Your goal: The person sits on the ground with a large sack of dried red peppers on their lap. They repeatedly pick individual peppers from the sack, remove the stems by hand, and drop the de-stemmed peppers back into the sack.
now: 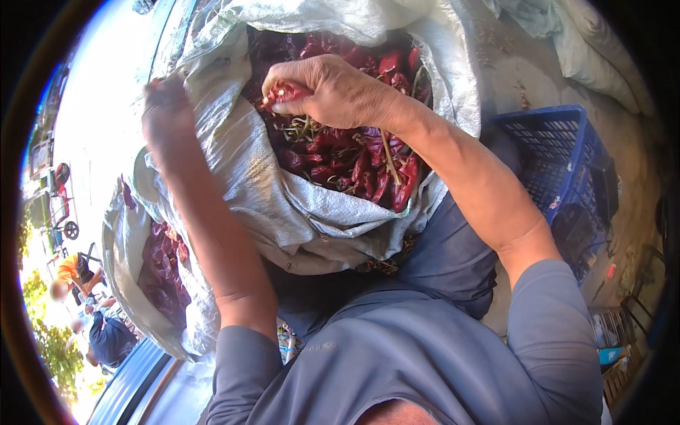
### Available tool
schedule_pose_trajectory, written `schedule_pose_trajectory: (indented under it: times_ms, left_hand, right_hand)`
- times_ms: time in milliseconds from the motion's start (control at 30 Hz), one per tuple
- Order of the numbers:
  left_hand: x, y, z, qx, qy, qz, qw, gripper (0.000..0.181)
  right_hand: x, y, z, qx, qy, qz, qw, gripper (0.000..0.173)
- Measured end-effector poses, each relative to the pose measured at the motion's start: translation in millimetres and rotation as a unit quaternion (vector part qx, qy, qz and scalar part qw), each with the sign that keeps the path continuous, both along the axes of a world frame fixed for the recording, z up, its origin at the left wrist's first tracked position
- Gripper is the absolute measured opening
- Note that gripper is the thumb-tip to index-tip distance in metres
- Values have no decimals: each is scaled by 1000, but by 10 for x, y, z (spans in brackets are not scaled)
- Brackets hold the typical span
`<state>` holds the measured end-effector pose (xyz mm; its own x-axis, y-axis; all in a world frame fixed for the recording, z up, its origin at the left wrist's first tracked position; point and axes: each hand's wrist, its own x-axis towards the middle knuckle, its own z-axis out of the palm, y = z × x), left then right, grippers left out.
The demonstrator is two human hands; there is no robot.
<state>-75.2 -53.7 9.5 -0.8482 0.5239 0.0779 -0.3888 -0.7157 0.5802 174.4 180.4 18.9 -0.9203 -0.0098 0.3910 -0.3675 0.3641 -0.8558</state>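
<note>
In front of me a large white woven sack (340, 204) stands with its mouth rolled open, full of dried red chili peppers (340, 159) with stems among them. Over the peppers, my right hand (332, 93) grips a piece of red chili pepper (287, 94) with pale seeds showing. My left hand (167, 114) is raised over the sack's left edge and blurred by motion; something dark red shows at its fingertips, too blurred to make out. The two hands are apart.
A second white sack (119, 265) holding dark red dried peppers (162, 271) is at the left. A blue plastic crate (576, 143) stands to the right of my leg. More pale sacks (600, 53) lie at the upper right. People (109, 337) are in the background at the far left.
</note>
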Motion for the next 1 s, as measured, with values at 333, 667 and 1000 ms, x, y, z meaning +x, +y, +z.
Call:
schedule_pose_trajectory:
  times_ms: [333,667,1000]
  left_hand:
    - [1516,1083,424,-627,388,-51,674,34]
    - [1789,1216,157,-586,475,-214,621,37]
    - [1539,975,411,-441,289,-12,850,28]
  right_hand:
    - [29,420,379,-324,-123,-103,932,8]
    - [-77,346,443,-260,-123,-156,945,20]
    - [-94,335,102,43,-68,-225,971,36]
